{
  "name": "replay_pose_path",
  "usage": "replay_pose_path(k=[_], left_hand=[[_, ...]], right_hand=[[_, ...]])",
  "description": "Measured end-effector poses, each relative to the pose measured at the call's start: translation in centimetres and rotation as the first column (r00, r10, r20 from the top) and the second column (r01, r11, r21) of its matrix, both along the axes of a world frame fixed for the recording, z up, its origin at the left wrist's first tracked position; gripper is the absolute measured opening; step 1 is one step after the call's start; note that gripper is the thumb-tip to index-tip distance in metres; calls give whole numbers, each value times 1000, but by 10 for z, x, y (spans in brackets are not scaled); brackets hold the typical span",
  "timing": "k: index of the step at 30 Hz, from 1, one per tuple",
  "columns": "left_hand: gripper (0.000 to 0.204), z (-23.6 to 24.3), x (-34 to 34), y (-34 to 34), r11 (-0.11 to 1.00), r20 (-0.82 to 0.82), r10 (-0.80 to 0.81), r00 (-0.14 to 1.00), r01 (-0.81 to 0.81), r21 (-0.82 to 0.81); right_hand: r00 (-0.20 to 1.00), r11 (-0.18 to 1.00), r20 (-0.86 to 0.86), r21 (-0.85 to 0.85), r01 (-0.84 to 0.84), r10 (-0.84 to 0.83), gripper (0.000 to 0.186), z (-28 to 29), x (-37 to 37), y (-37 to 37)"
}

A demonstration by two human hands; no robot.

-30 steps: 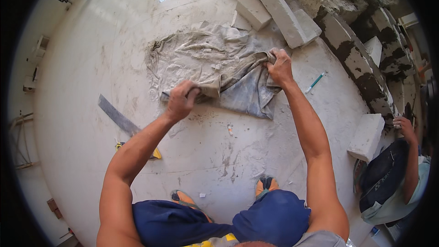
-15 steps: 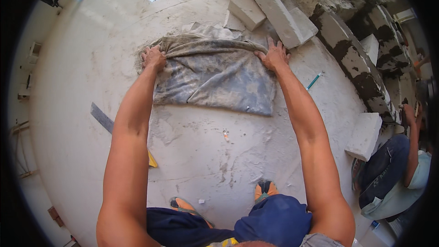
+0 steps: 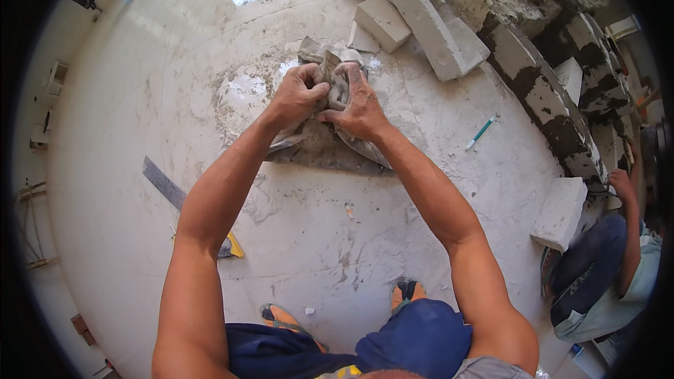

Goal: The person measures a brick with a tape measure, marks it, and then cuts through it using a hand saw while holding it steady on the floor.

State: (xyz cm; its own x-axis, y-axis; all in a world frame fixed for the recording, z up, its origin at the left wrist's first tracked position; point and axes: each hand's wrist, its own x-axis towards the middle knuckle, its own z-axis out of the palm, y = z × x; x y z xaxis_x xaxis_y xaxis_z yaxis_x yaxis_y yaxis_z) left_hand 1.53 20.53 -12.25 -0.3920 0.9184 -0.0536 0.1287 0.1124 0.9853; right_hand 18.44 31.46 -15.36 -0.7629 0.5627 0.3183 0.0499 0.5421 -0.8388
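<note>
In front of me a grey, dirt-stained cloth [image 3: 309, 149] is gathered up on the dusty floor. My left hand [image 3: 295, 98] is closed on a fold at its top, thumb and fingers pinched together. Right beside it, my right hand [image 3: 359, 104] curls around the bunched cloth, thumb pointing toward the left hand. The lower part of the cloth spreads under both wrists. Damp, pale smears on the floor show to its left.
White blocks [image 3: 421, 24] are piled at the upper right beside a mortar-smeared block wall [image 3: 540, 84]. A green pen-like stick [image 3: 481, 133] lies right of the cloth. A long grey blade [image 3: 163, 181] lies partly behind my left forearm. A person [image 3: 597, 274] crouches at right.
Both hands have come together from the cloth's two far corners toward the middle. The cloth, spread wide before, is now bunched between them. The person at right has shifted an arm.
</note>
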Motion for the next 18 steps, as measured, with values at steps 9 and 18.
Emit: replay_pose_path(k=[9,18], left_hand=[[15,-19,15,12,930,-513,-367,776,295,-220],[23,123,-12,-174,933,-347,226,910,-305,-192]], right_hand=[[853,991,522,105,-81,14,82,-52,-22,24],[910,998,412,54,11,-32,35,75,-24,-24]])
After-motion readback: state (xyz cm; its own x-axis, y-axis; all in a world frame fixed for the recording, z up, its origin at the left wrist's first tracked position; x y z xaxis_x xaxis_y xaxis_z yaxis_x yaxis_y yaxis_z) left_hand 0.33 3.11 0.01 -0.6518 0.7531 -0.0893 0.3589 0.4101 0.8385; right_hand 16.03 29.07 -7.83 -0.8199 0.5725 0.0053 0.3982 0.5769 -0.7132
